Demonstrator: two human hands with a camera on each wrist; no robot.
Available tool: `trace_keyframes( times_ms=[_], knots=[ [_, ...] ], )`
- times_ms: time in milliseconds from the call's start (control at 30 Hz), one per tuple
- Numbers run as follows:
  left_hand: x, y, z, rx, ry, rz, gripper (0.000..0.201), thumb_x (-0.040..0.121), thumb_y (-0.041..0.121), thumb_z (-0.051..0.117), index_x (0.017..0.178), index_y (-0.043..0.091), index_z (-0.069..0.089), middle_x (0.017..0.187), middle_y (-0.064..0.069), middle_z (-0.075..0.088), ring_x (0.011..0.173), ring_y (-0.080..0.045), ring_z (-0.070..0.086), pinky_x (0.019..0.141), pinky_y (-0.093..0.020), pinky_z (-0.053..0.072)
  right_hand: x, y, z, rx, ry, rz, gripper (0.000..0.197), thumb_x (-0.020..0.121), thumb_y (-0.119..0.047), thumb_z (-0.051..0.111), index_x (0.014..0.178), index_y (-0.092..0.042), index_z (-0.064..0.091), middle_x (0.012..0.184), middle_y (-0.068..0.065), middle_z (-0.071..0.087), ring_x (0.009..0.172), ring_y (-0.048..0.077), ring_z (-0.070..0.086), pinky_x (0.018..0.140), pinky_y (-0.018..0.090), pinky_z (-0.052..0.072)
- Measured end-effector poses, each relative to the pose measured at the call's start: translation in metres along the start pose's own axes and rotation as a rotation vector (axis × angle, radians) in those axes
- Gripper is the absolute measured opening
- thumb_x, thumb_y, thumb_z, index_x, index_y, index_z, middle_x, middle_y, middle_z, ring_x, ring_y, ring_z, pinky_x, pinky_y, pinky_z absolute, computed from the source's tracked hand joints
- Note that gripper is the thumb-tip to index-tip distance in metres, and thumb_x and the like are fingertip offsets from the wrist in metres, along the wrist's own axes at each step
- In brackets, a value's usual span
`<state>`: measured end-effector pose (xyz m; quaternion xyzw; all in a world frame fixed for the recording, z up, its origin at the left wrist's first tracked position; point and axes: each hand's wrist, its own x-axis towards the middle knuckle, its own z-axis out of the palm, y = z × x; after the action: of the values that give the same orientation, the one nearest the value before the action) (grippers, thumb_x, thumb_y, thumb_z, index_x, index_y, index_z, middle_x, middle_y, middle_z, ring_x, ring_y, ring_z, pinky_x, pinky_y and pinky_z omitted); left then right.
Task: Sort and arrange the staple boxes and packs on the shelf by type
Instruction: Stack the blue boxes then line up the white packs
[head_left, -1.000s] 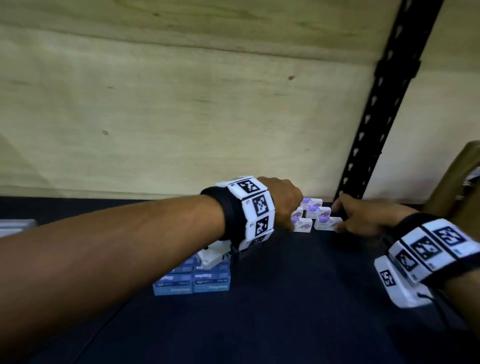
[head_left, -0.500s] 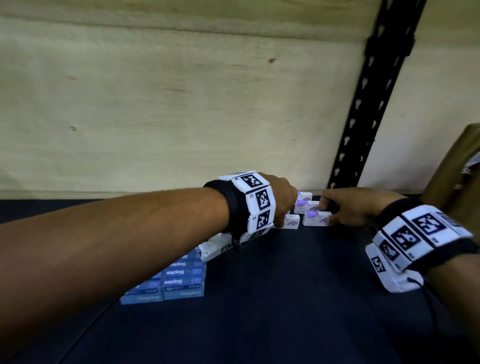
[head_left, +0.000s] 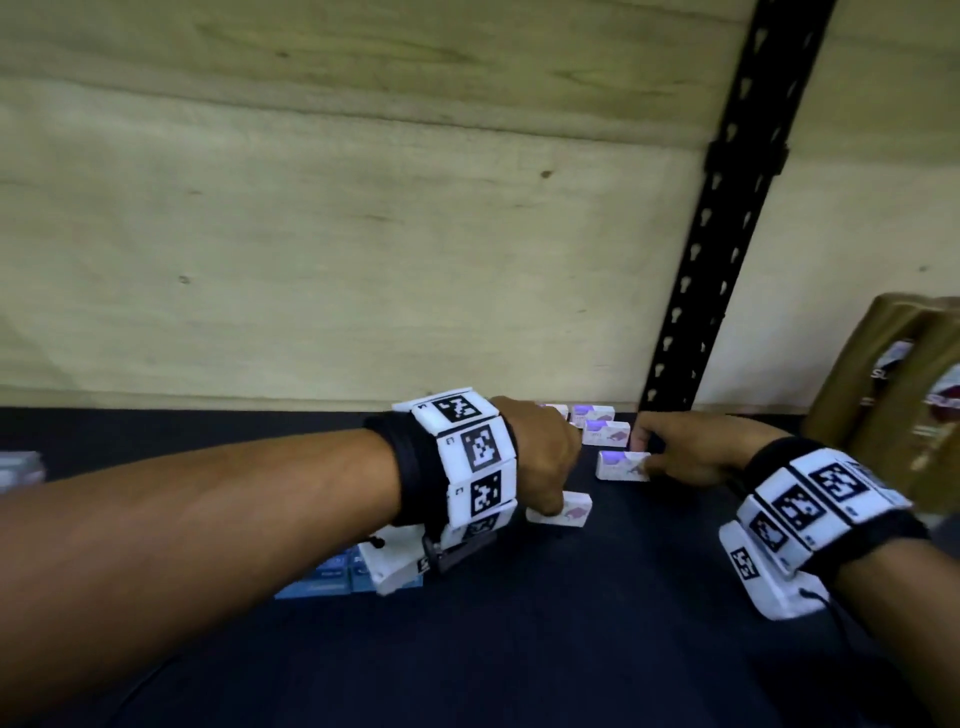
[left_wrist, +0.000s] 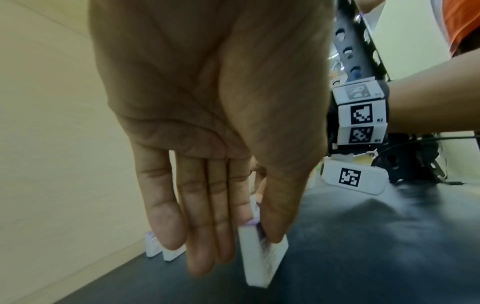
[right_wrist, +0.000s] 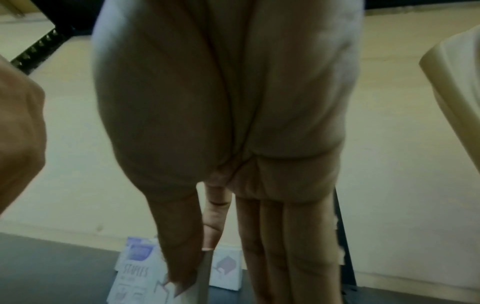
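Small white staple boxes with purple print stand in a cluster (head_left: 605, 432) at the back of the dark shelf (head_left: 519, 639). My left hand (head_left: 550, 488) pinches one white box (head_left: 563, 513) between thumb and forefinger, apart from the cluster toward the front; in the left wrist view this box (left_wrist: 262, 263) stands on edge on the shelf. My right hand (head_left: 647, 457) pinches another white box (head_left: 621, 465) in front of the cluster; the right wrist view shows thumb and forefinger on that box (right_wrist: 135, 286). Blue staple boxes (head_left: 332, 577) lie partly hidden under my left wrist.
A plywood back wall (head_left: 311, 234) closes the shelf. A black perforated upright (head_left: 717, 249) stands just behind the white boxes. A brown packet (head_left: 893, 405) stands at the far right. Pale boxes (head_left: 18, 467) show at the left edge.
My left hand has drawn one white box out of the cluster toward the front. My right hand has pulled another box slightly forward. The head view has tilted and shifted.
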<state>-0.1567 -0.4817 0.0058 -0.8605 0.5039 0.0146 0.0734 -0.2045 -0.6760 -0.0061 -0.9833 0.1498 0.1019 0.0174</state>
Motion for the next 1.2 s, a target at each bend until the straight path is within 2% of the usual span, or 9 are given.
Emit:
trace_keyframes(
  times_ms=[67,100,133,200,400,533,667,867,1200],
  knots=[
    [-0.007,0.003,0.000,-0.020,-0.061,0.006,0.019,0.091,0.028,0.061,0.075,0.022,0.053,0.090,0.003,0.053,0.070,-0.013,0.046,0.048,-0.018,0.030,-0.012,-0.002,0.000,0.056,-0.027,-0.025,0.008,0.092,-0.033,0.063,0.095,-0.029,0.056,0.090,-0.011,0.063,0.081,0.010,0.057,0.076,0.029,0.047],
    [-0.012,0.006,0.000,-0.014,-0.090,0.008,0.012,0.091,0.028,0.059,0.087,0.016,0.061,0.093,0.001,0.056,0.073,-0.015,0.048,0.050,-0.019,0.032,-0.019,-0.004,0.001,0.084,-0.040,-0.035,0.008,0.092,-0.034,0.064,0.096,-0.029,0.058,0.090,-0.008,0.067,0.080,0.010,0.059,0.078,0.030,0.050],
    [-0.014,0.008,0.001,-0.009,-0.119,0.000,0.018,0.091,0.028,0.058,0.100,0.013,0.062,0.099,-0.001,0.059,0.077,-0.018,0.050,0.054,-0.021,0.035,-0.027,-0.005,0.002,0.104,-0.053,-0.037,0.008,0.091,-0.034,0.065,0.095,-0.030,0.059,0.091,-0.005,0.070,0.079,0.011,0.061,0.080,0.032,0.051],
    [-0.022,0.013,0.003,-0.008,-0.161,-0.016,0.024,0.092,0.028,0.056,0.111,0.013,0.059,0.108,-0.002,0.061,0.083,-0.021,0.053,0.063,-0.026,0.039,-0.042,-0.006,0.005,0.099,-0.082,-0.040,0.006,0.091,-0.035,0.065,0.094,-0.033,0.060,0.092,-0.003,0.073,0.080,0.011,0.063,0.081,0.031,0.052],
    [-0.035,0.030,0.007,-0.026,-0.196,0.004,0.029,0.097,0.030,0.049,0.122,0.014,0.050,0.121,-0.005,0.056,0.086,-0.020,0.048,0.070,-0.031,0.039,-0.075,-0.003,0.014,0.082,-0.115,-0.027,0.008,0.091,-0.039,0.064,0.096,-0.036,0.059,0.092,-0.009,0.069,0.085,0.009,0.065,0.081,0.028,0.050],
    [-0.038,0.042,0.011,0.029,-0.185,0.004,0.037,0.100,0.031,0.045,0.132,0.012,0.044,0.130,-0.008,0.054,0.107,-0.027,0.055,0.075,-0.032,0.038,-0.079,0.002,0.019,0.096,-0.117,-0.024,0.008,0.089,-0.039,0.066,0.092,-0.037,0.059,0.092,-0.008,0.071,0.083,0.008,0.065,0.084,0.030,0.052],
    [-0.039,0.047,0.016,0.082,-0.148,0.012,0.041,0.100,0.030,0.047,0.134,0.008,0.041,0.129,-0.009,0.054,0.114,-0.029,0.054,0.076,-0.034,0.040,-0.078,-0.004,0.017,0.063,-0.149,-0.029,0.011,0.088,-0.039,0.068,0.094,-0.035,0.059,0.092,-0.009,0.071,0.086,0.009,0.066,0.086,0.031,0.053],
    [-0.040,0.045,0.016,0.071,-0.128,0.014,0.041,0.100,0.027,0.048,0.135,0.008,0.039,0.129,-0.010,0.053,0.115,-0.029,0.052,0.077,-0.033,0.038,-0.077,-0.002,0.019,0.064,-0.175,-0.072,0.011,0.089,-0.036,0.068,0.091,-0.036,0.058,0.078,-0.007,0.068,0.068,0.007,0.057,0.075,0.028,0.049],
    [-0.040,0.044,0.017,0.099,-0.139,0.032,0.042,0.101,0.032,0.046,0.136,0.010,0.038,0.132,-0.011,0.051,0.118,-0.029,0.049,0.078,-0.033,0.035,-0.077,-0.003,0.018,0.083,-0.174,-0.093,0.012,0.089,-0.038,0.067,0.096,-0.033,0.059,0.073,-0.008,0.067,0.063,0.005,0.055,0.068,0.023,0.044]
  ],
)
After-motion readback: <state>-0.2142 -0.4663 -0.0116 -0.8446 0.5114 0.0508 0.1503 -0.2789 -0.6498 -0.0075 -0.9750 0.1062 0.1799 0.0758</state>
